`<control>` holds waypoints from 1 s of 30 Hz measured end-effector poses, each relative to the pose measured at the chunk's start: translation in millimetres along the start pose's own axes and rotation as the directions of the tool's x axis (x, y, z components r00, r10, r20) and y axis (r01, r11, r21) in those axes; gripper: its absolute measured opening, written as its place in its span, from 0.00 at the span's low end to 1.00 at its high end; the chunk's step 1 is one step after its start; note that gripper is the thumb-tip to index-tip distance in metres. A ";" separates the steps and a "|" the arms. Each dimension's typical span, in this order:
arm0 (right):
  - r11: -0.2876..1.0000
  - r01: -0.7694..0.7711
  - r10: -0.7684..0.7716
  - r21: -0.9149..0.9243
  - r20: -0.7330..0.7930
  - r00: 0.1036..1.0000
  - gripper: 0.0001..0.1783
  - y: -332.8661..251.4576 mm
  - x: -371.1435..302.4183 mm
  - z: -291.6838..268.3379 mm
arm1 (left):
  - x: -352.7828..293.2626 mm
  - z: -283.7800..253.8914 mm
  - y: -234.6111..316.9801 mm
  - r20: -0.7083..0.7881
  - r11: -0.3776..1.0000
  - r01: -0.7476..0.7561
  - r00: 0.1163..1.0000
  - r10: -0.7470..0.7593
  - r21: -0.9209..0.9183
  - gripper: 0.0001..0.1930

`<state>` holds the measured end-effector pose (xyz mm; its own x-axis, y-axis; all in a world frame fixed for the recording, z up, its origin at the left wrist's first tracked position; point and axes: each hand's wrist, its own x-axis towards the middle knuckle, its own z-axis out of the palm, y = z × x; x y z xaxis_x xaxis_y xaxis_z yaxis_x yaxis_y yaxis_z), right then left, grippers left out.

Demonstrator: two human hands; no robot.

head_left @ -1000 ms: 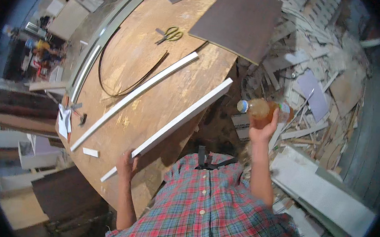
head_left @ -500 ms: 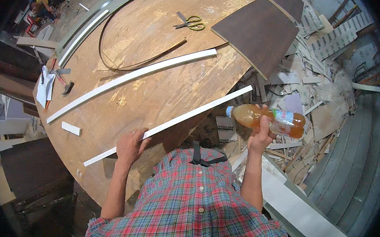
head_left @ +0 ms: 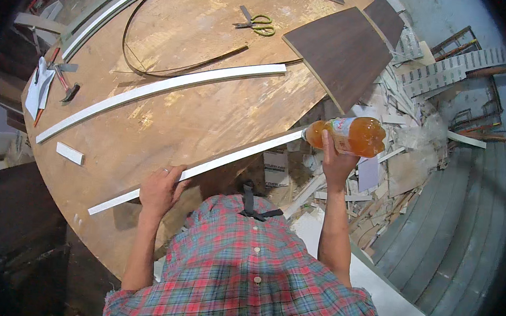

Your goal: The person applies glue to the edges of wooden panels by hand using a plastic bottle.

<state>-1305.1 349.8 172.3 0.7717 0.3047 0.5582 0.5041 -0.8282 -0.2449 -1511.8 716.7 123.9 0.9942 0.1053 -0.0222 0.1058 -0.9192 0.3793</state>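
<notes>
My right hand [head_left: 339, 164] is wrapped round a clear plastic bottle [head_left: 363, 136] of amber liquid. The bottle lies nearly level, its neck pointing left at the far right end of a long narrow white strip [head_left: 238, 161]. Whether neck and strip touch, I cannot tell. Close to the strip's left end, my left hand [head_left: 161, 191] grips it, with fingers over its top. Beyond that strip, a curved white strip [head_left: 157, 95] rests on the wooden tabletop [head_left: 209, 119]. A short white block [head_left: 69, 153] lies to the left.
Green-handled scissors [head_left: 256, 23] and a thin dark bent band [head_left: 171, 75] lie farther back. A hammer [head_left: 67, 86] sits beside white paper [head_left: 39, 87] at the left edge. Dark brown panels [head_left: 342, 53] overhang the right edge. Scrap strips and debris [head_left: 392, 185] cover the floor at right.
My right hand has brought the bottle up and left, so its neck now meets the strip's right end in view. My left hand keeps its grip. The whole view has shifted slightly.
</notes>
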 end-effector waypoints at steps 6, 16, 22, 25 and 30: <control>0.884 -0.215 0.298 0.416 -0.144 0.944 0.21 7.7 19.4 7.4 | -2.0 2.4 -5.5 0.013 1.000 0.005 1.000 -0.005 -0.016 0.17; 0.892 0.048 -0.082 0.450 0.057 0.995 0.32 -59.5 -14.6 14.1 | -1.3 2.2 -2.7 0.020 0.998 0.033 0.999 -0.032 -0.060 0.18; 0.864 -0.158 0.131 0.478 0.089 0.987 0.20 -22.5 -2.8 12.1 | 0.7 -4.6 3.1 -0.006 1.000 0.007 1.000 -0.007 -0.008 0.18; 0.938 0.193 -0.181 -0.287 0.069 0.981 0.20 64.8 13.2 0.9 | 1.8 -5.5 5.7 0.001 1.000 0.013 1.000 -0.013 0.007 0.18; 0.849 -0.285 0.408 0.446 -0.208 0.889 0.31 72.1 53.5 3.9 | 1.7 -4.4 3.1 -0.062 0.999 -0.028 0.998 0.026 -0.020 0.18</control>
<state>-1226.0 308.3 181.5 0.8109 -0.1651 0.5614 0.3806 -0.5799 -0.7203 -1509.9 715.7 129.0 0.9935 0.1042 0.0451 0.0777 -0.9139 0.3985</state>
